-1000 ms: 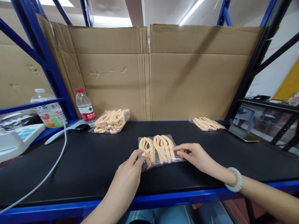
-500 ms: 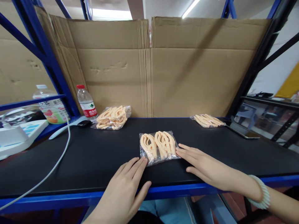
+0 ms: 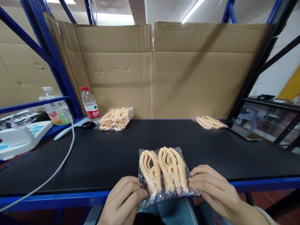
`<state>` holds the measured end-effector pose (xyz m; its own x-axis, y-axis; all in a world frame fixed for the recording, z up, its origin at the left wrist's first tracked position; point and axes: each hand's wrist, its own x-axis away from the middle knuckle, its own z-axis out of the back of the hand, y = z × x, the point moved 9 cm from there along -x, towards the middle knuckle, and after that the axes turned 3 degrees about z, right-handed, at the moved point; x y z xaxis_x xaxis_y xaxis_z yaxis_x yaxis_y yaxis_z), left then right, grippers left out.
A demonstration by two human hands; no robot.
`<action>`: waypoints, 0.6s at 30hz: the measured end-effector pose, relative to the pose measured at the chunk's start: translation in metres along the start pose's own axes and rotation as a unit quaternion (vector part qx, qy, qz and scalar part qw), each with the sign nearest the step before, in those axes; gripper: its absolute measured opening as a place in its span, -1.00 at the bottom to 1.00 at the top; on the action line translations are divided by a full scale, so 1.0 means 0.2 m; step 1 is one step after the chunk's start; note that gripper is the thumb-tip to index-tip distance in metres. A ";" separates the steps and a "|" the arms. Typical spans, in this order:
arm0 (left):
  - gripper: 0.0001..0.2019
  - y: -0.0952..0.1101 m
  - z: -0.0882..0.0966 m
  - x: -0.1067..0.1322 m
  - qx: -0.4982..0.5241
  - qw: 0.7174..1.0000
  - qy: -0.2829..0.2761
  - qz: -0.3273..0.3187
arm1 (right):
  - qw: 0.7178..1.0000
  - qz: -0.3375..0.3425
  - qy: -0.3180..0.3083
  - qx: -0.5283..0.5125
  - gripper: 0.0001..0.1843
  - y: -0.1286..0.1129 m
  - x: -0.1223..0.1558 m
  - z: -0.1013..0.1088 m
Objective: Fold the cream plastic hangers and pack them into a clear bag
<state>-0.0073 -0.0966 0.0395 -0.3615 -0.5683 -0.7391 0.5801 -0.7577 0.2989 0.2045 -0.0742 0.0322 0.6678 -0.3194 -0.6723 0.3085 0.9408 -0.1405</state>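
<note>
A clear plastic bag of beige folding hangers is at the table's front edge, raised a little, its lower end overhanging the edge. My left hand pinches the bag's lower left corner, fingers curled. On the opposite side my right hand grips the right edge between thumb and fingers. Inside the crinkled film, the looped hangers lie side by side in two groups.
Another bag of beige hangers lies at the back left beside a red-capped water bottle. A flatter bag lies back right, near a dark flat device. A white cable crosses the left side. Cardboard walls the back.
The bag has come toward me to the table's edge and is lifted. Both hands have gone from resting flat against its sides to gripping it.
</note>
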 end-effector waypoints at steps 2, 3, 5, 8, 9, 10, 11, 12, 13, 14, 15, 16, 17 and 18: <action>-0.67 -0.01 0.02 0.00 0.009 1.000 0.016 0.004 | 0.999 -0.020 0.037 -0.016 -0.66 0.02 -0.01 0.02; -0.67 -0.01 0.03 0.00 0.011 1.000 0.022 0.004 | 0.998 -0.034 0.051 -0.022 -0.69 0.04 -0.02 0.03; -0.70 -0.02 0.06 0.00 0.020 0.999 0.037 0.006 | 0.995 -0.060 0.065 -0.042 -0.78 0.05 -0.04 0.04; -0.76 -0.04 0.08 -0.04 0.062 0.996 0.052 0.037 | 0.987 -0.089 0.074 -0.112 -0.86 0.07 -0.09 0.03; -0.78 -0.06 0.09 -0.06 0.076 0.994 0.054 0.057 | 0.981 -0.107 0.083 -0.136 -0.87 0.09 -0.13 0.03; -0.81 -0.08 0.10 -0.10 0.086 0.992 0.054 0.078 | 0.975 -0.132 0.096 -0.152 -0.88 0.13 -0.16 0.04; -0.85 -0.11 0.11 -0.14 0.085 0.989 0.058 0.103 | 0.967 -0.162 0.113 -0.160 -0.88 0.17 -0.21 0.05; -0.90 -0.15 0.12 -0.19 0.081 0.985 0.065 0.136 | 0.959 -0.196 0.128 -0.160 -0.88 0.24 -0.25 0.06; -0.96 -0.20 0.15 -0.25 0.068 0.980 0.076 0.170 | 0.952 -0.222 0.139 -0.155 -0.86 0.30 -0.31 0.07; -0.97 -0.25 0.16 -0.31 0.059 0.976 0.080 0.196 | 0.944 -0.241 0.155 -0.162 -0.84 0.36 -0.37 0.08; -0.91 -0.31 0.17 -0.37 0.064 0.971 0.081 0.217 | 0.935 -0.253 0.154 -0.195 -0.83 0.43 -0.43 0.07; -0.87 -0.37 0.18 -0.43 0.091 0.963 0.076 0.242 | 0.919 -0.276 0.144 -0.239 -0.82 0.51 -0.49 0.04; -0.86 -0.45 0.16 -0.48 0.143 0.948 0.060 0.279 | 0.894 -0.315 0.138 -0.286 -0.81 0.60 -0.54 -0.01; -0.85 -0.55 0.13 -0.51 0.208 0.919 0.042 0.332 | 0.861 -0.363 0.137 -0.329 -0.78 0.68 -0.57 -0.07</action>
<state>-0.0531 0.0359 0.0985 0.0390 -0.9362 -0.3494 0.3165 -0.3201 0.8930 0.1614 0.0924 0.0802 0.2490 -0.8961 -0.3675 0.0658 0.3942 -0.9166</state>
